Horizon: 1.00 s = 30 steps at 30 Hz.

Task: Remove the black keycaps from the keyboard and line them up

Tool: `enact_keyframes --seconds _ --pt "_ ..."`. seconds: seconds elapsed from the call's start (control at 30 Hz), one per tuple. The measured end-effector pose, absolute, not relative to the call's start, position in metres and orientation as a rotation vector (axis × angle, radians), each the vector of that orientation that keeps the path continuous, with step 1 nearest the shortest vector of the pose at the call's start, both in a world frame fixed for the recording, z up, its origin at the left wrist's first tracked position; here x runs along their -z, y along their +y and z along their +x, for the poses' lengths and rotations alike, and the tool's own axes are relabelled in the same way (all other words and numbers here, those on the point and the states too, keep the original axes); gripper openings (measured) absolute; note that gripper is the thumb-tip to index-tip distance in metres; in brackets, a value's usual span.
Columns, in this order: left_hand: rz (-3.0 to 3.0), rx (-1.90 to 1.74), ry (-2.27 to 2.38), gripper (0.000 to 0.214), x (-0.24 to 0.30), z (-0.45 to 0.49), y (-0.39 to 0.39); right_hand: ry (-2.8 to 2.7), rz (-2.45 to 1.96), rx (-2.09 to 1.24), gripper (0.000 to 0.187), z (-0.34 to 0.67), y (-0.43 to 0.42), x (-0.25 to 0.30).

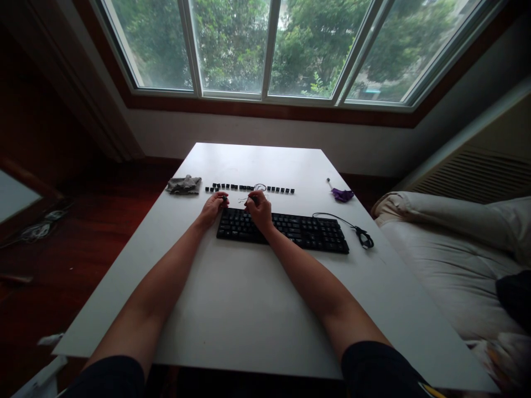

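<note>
My left hand (213, 209) is above the far left corner of a black computer keyboard (307, 232), its fingertips pinched on a small black keycap (224, 198). Just to the right, my right hand (260, 210) is closed around a wire keycap puller (243, 200). Its thin wire ends point left towards the keycap, and part of it is hidden by the fingers. Beyond both hands, several loose black keycaps (234, 187) lie in rows on the white table (249, 298). My right hand and forearm cover part of the keyboard.
A crumpled grey cloth (185, 184) lies at the left edge. On the right are a purple cloth-like item (342, 195), a thin stick with a dark tip (329, 182), and the keyboard's bundled cable (365, 239). A covered sofa or bed (440, 249) stands beside the table.
</note>
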<state>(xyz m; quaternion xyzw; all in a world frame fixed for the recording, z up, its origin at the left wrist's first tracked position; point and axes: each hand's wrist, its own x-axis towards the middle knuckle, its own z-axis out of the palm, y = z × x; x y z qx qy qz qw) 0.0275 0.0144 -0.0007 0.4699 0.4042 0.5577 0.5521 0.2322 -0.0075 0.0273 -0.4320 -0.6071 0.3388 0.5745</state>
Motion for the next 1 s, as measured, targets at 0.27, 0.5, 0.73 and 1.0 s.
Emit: enact_keyframes --seconds 0.27,0.5,0.73,1.0 --pt "1.221 -1.445 1.088 0.026 0.007 0.023 0.022 -1.43 -1.005 -0.807 0.017 0.233 -0.005 -0.024" --pt "1.185 -1.468 1.171 0.024 0.007 0.013 0.025 -1.465 -1.017 -0.813 0.017 0.236 -0.007 -0.026" --pt "1.261 -1.502 1.189 0.029 0.011 0.012 0.024 -1.484 -1.043 -0.814 0.018 0.236 -0.008 -0.027" --pt "1.505 -1.348 1.444 0.026 0.007 0.011 0.03 -1.514 -1.058 -0.808 0.017 0.237 -0.008 -0.026"
